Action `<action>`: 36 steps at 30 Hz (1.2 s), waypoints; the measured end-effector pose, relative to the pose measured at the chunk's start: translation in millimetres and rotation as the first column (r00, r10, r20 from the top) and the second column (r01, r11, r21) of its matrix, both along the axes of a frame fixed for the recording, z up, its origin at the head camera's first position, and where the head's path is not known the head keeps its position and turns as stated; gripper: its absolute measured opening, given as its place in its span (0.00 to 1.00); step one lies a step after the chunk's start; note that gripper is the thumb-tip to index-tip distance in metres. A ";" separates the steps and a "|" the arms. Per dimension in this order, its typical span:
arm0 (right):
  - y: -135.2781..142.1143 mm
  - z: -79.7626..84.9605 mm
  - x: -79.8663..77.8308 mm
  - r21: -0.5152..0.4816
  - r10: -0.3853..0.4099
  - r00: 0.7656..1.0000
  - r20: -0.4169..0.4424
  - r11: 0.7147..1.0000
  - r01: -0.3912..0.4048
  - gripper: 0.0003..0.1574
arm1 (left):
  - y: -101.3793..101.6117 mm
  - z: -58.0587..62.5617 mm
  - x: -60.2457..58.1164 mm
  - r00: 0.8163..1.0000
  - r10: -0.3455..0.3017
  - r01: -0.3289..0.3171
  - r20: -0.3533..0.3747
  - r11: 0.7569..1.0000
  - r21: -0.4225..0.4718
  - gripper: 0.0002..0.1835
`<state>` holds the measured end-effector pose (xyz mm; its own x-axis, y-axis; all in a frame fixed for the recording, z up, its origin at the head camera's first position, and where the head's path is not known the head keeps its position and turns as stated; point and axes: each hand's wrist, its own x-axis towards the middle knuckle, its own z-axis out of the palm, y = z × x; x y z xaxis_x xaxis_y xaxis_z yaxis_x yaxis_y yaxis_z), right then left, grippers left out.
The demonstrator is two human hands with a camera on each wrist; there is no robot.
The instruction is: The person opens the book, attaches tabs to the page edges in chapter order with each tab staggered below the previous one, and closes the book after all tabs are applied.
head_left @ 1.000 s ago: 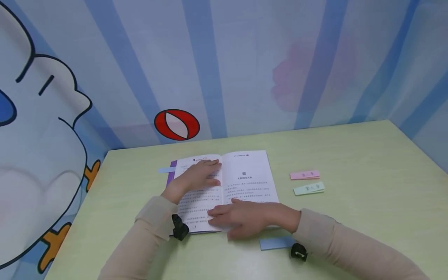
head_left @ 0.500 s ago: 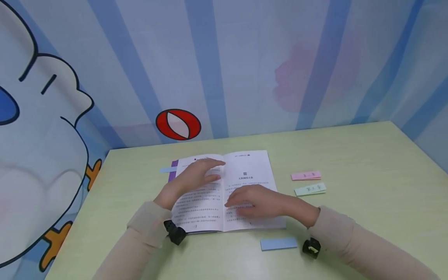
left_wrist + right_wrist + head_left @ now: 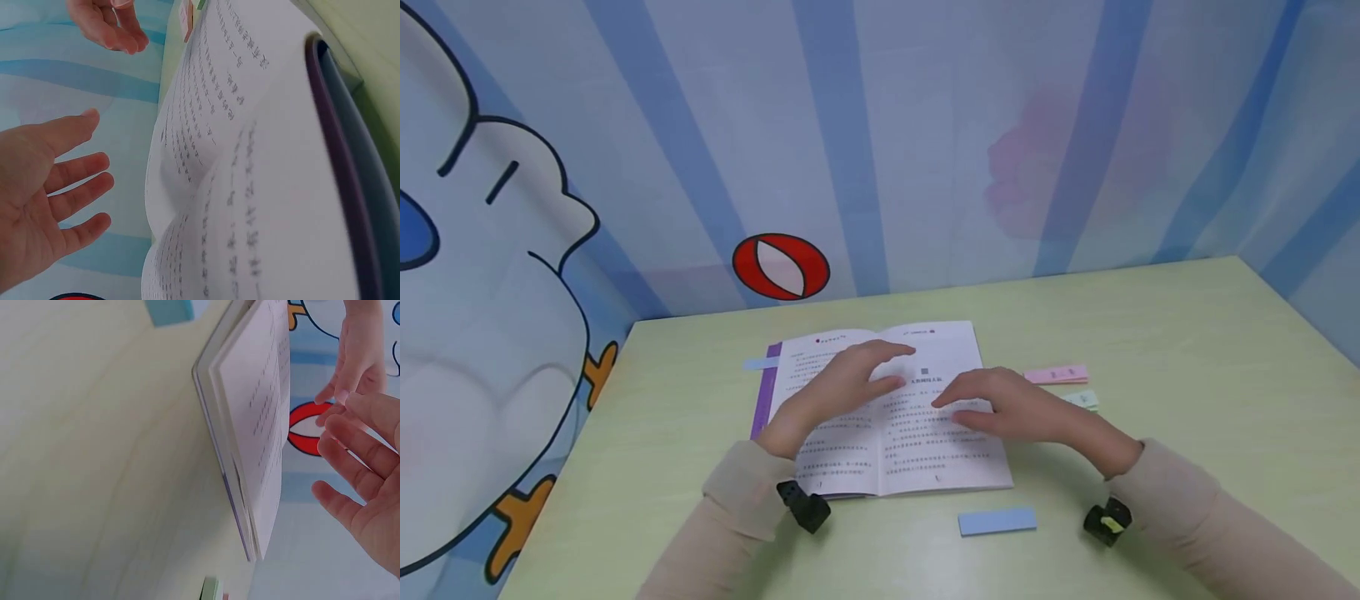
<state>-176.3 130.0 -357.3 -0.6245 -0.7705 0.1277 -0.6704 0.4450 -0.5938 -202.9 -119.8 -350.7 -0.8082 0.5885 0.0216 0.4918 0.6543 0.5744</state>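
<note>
An open book [image 3: 842,442] with printed pages and a purple cover edge lies on the table. A pale blue paper strip [image 3: 762,363] sticks out past its left edge. Above the pages hovers my left hand [image 3: 842,379], fingers spread loosely and holding nothing; the left wrist view shows a gap between the hand [image 3: 56,194] and the paper. My right hand [image 3: 1011,404] is raised over the right page's outer edge, its fingers relaxed around nothing. In the right wrist view this hand [image 3: 369,475] stands apart from the book [image 3: 256,406].
A folded blue paper strip [image 3: 997,522] lies in front of the book. To the right are a pink folded strip [image 3: 1060,374] and a green one [image 3: 1082,399], partly hidden by the right hand. A printed curtain [image 3: 917,167] hangs behind the table [image 3: 1187,350].
Both hands have lifted off the pages. The right hand has moved right and away toward the book's outer edge, the left slightly right. The book stays open in place.
</note>
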 end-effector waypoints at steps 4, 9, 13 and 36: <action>12.5 0.0 -1.7 -0.015 -0.038 0.999 0.001 0.999 0.038 0.15 | 7.6 -0.3 0.4 1.000 -0.025 0.025 -0.012 1.000 0.006 0.25; 25.6 -0.4 -3.5 0.004 -0.091 0.995 -0.029 0.996 0.092 0.16 | 17.9 -2.4 -0.4 0.999 -0.041 0.041 -0.010 0.999 0.009 0.24; 34.8 -1.0 -4.7 0.001 -0.129 0.990 -0.050 0.992 0.129 0.16 | 28.9 -4.6 -0.7 0.998 -0.055 0.055 0.004 0.998 0.025 0.24; 73.3 -4.7 -13.6 -0.084 -0.264 0.964 0.023 0.961 0.265 0.17 | 105.6 -22.4 -11.7 0.983 -0.167 0.157 0.073 0.979 0.128 0.24</action>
